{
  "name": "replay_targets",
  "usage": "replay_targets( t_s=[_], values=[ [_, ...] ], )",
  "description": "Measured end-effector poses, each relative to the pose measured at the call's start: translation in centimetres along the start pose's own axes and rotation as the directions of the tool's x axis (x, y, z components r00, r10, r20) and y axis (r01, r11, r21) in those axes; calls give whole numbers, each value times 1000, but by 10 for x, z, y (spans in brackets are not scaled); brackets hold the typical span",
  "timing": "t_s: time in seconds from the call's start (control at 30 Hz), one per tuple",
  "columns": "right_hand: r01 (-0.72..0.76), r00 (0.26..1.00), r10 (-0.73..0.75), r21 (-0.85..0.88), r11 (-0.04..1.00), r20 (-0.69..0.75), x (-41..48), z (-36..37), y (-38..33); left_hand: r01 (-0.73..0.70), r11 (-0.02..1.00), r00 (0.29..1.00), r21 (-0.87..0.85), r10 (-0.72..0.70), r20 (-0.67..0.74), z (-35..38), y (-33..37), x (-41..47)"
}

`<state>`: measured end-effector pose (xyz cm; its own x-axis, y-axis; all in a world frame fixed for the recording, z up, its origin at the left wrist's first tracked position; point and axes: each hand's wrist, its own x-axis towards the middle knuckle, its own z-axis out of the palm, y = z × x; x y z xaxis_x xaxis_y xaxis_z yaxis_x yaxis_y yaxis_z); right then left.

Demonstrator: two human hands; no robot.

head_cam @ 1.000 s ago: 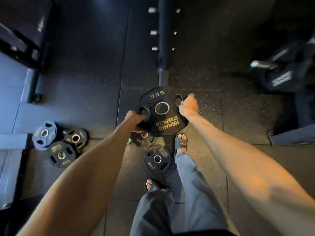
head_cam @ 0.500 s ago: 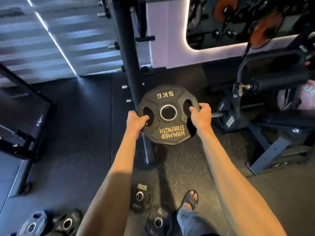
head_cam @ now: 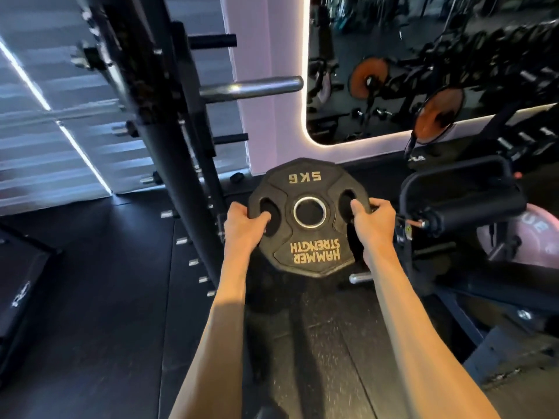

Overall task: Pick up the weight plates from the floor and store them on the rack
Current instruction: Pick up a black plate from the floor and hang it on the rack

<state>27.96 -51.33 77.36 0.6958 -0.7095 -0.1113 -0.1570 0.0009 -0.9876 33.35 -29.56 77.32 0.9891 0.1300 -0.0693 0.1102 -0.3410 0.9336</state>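
A black 5 kg weight plate (head_cam: 308, 258) with gold lettering and a steel-ringed centre hole is held up in front of me, its face toward the camera. My left hand (head_cam: 242, 225) grips its left edge through a handle slot. My right hand (head_cam: 373, 220) grips the right edge the same way. The black rack upright (head_cam: 169, 146) stands just left of the plate. A bare steel peg (head_cam: 251, 87) sticks out to the right from the rack, above the plate. Shorter black pegs (head_cam: 231, 138) sit above and below it.
A padded black machine (head_cam: 459, 204) with a roller stands close on the right, a pink ball (head_cam: 538, 237) behind it. A wall mirror (head_cam: 423, 65) reflects gym gear. A dark bench (head_cam: 21, 285) lies at the left. A short steel peg (head_cam: 360, 278) pokes out below the plate.
The plate has come up from near the floor to chest height by the rack. My view has tilted upward, so the plates on the floor have dropped out of sight.
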Motion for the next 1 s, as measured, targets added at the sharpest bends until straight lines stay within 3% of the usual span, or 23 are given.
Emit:
replay_targets(
  t_s=[0.37, 0.6, 0.8, 1.0],
  values=[
    [-42, 970, 31, -43, 998, -243, 204, 61, -4, -51, 998, 980, 23, 45, 194, 146, 34, 216],
    [-77, 950, 76, 7, 997, -303, 322, 116, -21, -65, 998, 961, 17, 58, 271, 216, 67, 341],
    [-83, 946, 85, 22, 996, -314, 424, 157, -30, -57, 998, 969, -5, 57, 239, 272, 80, 426],
    [-84, 970, 80, -5, 996, -230, 547, 206, -31, -46, 999, 995, 5, 45, 83, 329, 98, 516]
  ],
)
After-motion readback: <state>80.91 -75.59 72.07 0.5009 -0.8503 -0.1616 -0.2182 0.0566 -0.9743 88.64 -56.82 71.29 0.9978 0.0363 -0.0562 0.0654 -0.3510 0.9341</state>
